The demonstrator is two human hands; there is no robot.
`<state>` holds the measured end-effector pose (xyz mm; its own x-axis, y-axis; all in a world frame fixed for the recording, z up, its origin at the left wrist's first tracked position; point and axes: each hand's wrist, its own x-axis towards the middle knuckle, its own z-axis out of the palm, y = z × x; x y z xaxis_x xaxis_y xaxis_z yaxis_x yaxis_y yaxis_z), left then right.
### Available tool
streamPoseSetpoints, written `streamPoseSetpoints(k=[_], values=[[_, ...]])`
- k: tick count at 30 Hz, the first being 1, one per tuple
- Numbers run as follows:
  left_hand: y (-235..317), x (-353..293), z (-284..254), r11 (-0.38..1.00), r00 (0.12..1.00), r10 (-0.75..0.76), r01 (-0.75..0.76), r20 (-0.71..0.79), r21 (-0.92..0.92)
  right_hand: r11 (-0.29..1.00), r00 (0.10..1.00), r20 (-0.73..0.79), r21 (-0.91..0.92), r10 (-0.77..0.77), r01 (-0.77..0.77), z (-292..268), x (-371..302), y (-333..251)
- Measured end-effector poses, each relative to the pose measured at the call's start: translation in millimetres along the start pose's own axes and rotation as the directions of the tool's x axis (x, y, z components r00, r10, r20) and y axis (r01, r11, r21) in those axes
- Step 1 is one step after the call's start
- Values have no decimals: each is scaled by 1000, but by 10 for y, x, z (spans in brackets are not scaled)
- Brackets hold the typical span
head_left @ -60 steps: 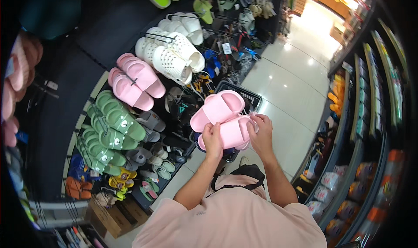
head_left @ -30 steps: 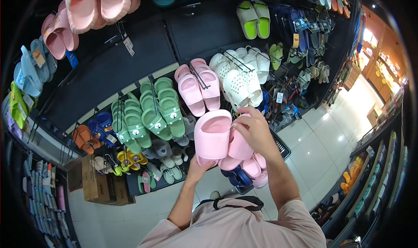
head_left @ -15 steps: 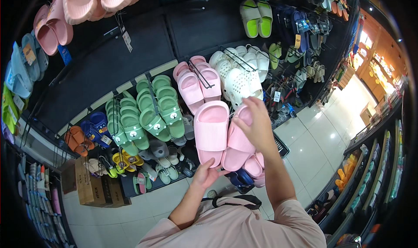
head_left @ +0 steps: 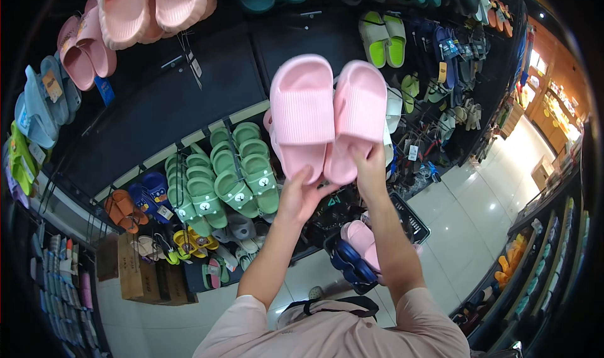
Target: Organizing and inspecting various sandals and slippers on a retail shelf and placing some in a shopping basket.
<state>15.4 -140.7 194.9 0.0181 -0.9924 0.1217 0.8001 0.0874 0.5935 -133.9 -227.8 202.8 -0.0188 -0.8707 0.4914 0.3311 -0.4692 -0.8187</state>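
Note:
A pair of pink slide sandals with ribbed straps is held up before me, toes toward me. My left hand (head_left: 302, 197) grips the lower end of the left pink slide (head_left: 304, 116), its thumb on the insole. The right pink slide (head_left: 359, 106) is held at its lower end by my right hand (head_left: 369, 169), with the thumb inside the opening. Behind the pair, white clogs on the display are mostly hidden. Below my hands, a black basket (head_left: 412, 216) holds dark blue slides (head_left: 350, 262) and another pink pair (head_left: 360, 238).
Green slides (head_left: 204, 191) hang in rows at left of centre, with orange sandals (head_left: 124, 210) beyond. Large pink slides (head_left: 154, 9) hang at upper left. A cardboard box (head_left: 148, 276) stands on the floor. Shelves of goods (head_left: 535, 276) line the right side of the tiled aisle.
Both hands have raised the pink slides upward and away from me. My right hand has moved from the far end of the right slide to its near end.

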Motion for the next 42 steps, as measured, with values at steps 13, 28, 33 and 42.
streamPoseSetpoints(k=[13, 28, 33, 42], values=[[359, 756, 457, 966, 974, 225, -226, -21, -124, 970, 998, 69, 242, -9, -8, 614, 1032, -334], [471, 1773, -144, 921, 964, 184, -237, -192, -310, 981, 974, 135, -84, 183, -173, 571, 1043, 133], [662, 2314, -387, 852, 942, 132, -266, -308, -450, 949, 919, 261, -196, 295, -249, 182, 273, 193], [889, 3002, -910, 832, 951, 177, -282, -253, -478, 851, 834, 216, -280, 508, -445, -718, -948, 320]])
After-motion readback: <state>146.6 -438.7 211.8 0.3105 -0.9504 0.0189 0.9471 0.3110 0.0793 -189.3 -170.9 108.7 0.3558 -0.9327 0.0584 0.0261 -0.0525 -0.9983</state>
